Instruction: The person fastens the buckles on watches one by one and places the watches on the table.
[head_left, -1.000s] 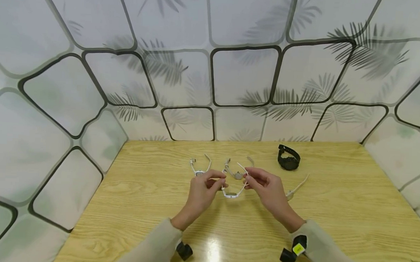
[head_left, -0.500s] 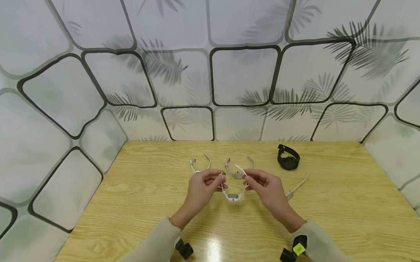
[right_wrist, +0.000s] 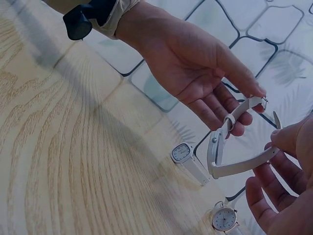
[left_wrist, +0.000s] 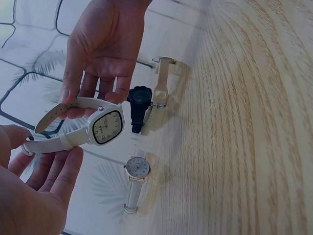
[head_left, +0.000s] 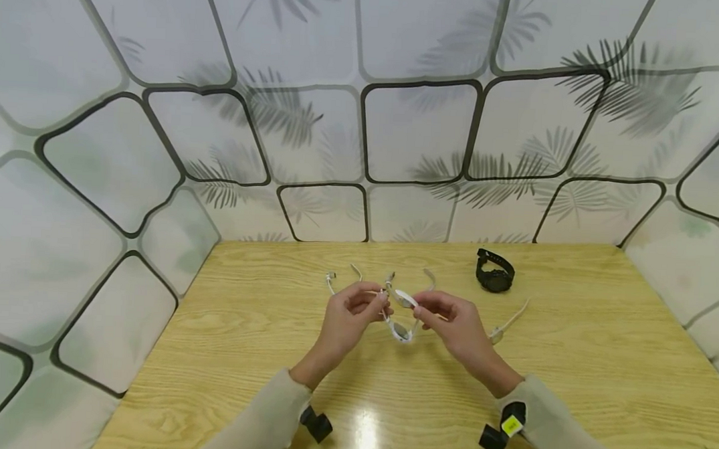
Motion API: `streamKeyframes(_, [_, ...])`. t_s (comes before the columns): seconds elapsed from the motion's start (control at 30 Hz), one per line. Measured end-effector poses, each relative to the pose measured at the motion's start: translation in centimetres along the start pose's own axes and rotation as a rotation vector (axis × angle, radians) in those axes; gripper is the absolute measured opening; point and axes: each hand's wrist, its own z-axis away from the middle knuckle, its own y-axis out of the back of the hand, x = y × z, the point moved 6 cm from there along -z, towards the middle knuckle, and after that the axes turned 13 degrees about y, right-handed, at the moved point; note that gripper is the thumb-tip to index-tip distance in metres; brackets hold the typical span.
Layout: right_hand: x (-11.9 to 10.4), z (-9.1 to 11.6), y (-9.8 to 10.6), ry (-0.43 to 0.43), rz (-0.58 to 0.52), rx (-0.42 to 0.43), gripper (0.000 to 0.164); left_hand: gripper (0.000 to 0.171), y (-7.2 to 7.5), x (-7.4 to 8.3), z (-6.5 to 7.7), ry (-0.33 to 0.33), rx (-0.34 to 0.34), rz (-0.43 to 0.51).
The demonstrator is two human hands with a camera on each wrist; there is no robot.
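Observation:
A white wristwatch point(head_left: 400, 332) with a squarish dial point(left_wrist: 106, 128) hangs between my two hands, above the table. My left hand point(head_left: 351, 312) pinches the strap's buckle end point(right_wrist: 263, 102) between thumb and fingers. The strap's other, holed end point(left_wrist: 50, 117) is pinched by my right hand point(head_left: 456, 324); in the head view its tip bends toward the left hand. Strap ends stay apart, so the band forms an unfastened loop. Behind the hands lies another pale-strapped watch point(head_left: 429, 278), partly covered by them; in the left wrist view a round-dial watch point(left_wrist: 138, 168) rests on the table.
A black watch point(head_left: 494, 278) lies at the back right of the wooden table point(head_left: 257, 354). One white-strapped watch point(head_left: 331, 281) sits behind the left hand, and a light watch point(head_left: 498, 334) is beside the right wrist. Patterned walls point(head_left: 424, 133) enclose the table's back and sides.
The strap's holed end, upright before, now bends over toward the left hand in my right fingers. The watch's dial has tilted and turned. Both hands stay almost in place.

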Motion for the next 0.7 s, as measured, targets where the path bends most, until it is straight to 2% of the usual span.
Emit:
streamKeyframes(0.37, [-0.62,-0.09,-0.70,0.020,0.036,-0.050,0.024,0.019,-0.27,0.19,0.00,-0.023,0.002,0.002])
streamKeyframes(0.7, [-0.43,-0.10,-0.65,0.013,0.020,-0.025,0.025,0.019,-0.50,-0.11,0.11,0.003,-0.013,-0.013])
